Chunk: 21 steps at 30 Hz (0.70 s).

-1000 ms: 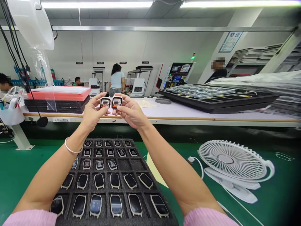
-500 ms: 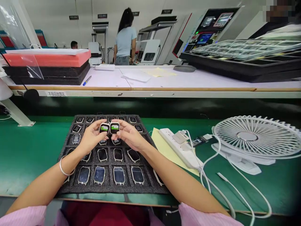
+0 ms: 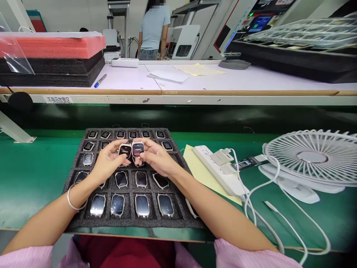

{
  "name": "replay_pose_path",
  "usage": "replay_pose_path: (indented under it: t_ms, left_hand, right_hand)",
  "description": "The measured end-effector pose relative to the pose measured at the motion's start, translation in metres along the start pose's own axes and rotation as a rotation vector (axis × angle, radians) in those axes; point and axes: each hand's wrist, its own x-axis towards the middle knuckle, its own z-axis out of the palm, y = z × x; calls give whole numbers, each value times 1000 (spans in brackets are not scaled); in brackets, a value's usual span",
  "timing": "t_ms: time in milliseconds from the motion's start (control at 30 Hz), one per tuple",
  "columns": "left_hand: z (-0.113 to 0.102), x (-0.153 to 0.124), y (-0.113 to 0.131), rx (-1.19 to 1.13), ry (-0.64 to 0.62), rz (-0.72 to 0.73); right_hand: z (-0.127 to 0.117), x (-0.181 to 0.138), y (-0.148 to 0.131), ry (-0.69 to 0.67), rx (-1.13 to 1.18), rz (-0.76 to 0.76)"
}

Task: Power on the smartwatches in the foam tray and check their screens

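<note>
Two smartwatch bodies without straps are held side by side above a black foam tray (image 3: pixel 131 221). My left hand (image 3: pixel 110 158) is closed on the left smartwatch (image 3: pixel 125 150), gripping its edges with thumb and fingers; its dark screen shows small lit text. In my right hand (image 3: pixel 156 158) is the right smartwatch (image 3: pixel 137 148), the thumb at the lower part of its screen, where a red band shows. Below and around them, several more watches (image 3: pixel 142 205) lie face up in the tray's compartments. My hands and forearms hide some compartments.
Right of the tray, a white power strip (image 3: pixel 217 171) with plugs and cables lies on yellow paper (image 3: pixel 189 158). A white fan (image 3: pixel 312 156) stands farther right. A raised shelf (image 3: pixel 125 78) behind carries foam stacks (image 3: pixel 52 61), a pen (image 3: pixel 100 80) and papers. A person (image 3: pixel 153 33) stands beyond.
Both watch screens have changed: the green and white display has given way to dark screens, with a red band on the right one. Both hands keep their hold. The camera view has shifted slightly.
</note>
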Motion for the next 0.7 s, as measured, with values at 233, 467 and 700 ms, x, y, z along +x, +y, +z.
replay_pose_path:
  t_ms: [233, 467, 700]
  left_hand:
    - [1, -1, -1, 3, 15, -44]
    - [1, -2, 0, -82, 32, -123]
    - [0, -2, -4, -116, 45, -175]
  right_hand:
    - [0, 1, 5, 55, -44, 9]
    - [0, -2, 5, 40, -5, 44]
    - [-2, -1, 9, 91, 105, 156]
